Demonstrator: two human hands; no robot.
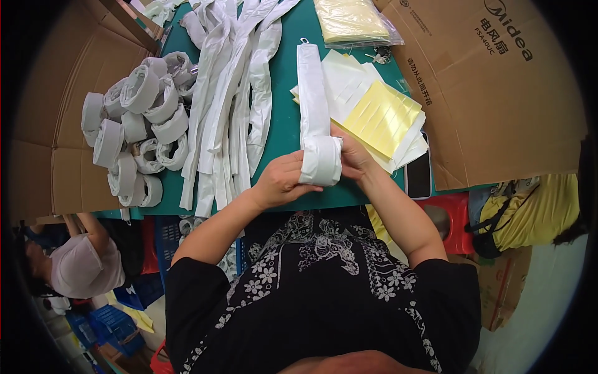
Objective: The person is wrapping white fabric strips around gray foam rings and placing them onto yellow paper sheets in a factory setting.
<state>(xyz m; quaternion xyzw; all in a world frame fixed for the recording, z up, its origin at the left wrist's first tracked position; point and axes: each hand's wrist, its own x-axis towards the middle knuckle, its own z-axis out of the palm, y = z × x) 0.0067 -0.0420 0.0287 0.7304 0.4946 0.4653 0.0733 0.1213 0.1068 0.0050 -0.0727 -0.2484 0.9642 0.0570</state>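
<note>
A white fabric strip [313, 93] lies lengthwise on the green table, with a small metal ring at its far end. Its near end is wound into a thick roll [321, 161] at the table's front edge. My left hand [281, 179] is closed around the roll's left side, fingers beneath and thumb along it. On the other side, my right hand [352, 153] grips the roll, its fingertips partly hidden behind it. Left of the strip, several loose white strips [233, 93] lie in a long bundle. Finished-looking white rolls [140, 90] are piled farther left.
Yellow and white slit sheets [380, 118] lie to the right, beside a phone [417, 174] and keys [381, 56]. A plastic-wrapped yellow pack [352, 22] is at the back. Cardboard walls [498, 112] flank the green table [286, 75]. Another person [81, 262] sits at left.
</note>
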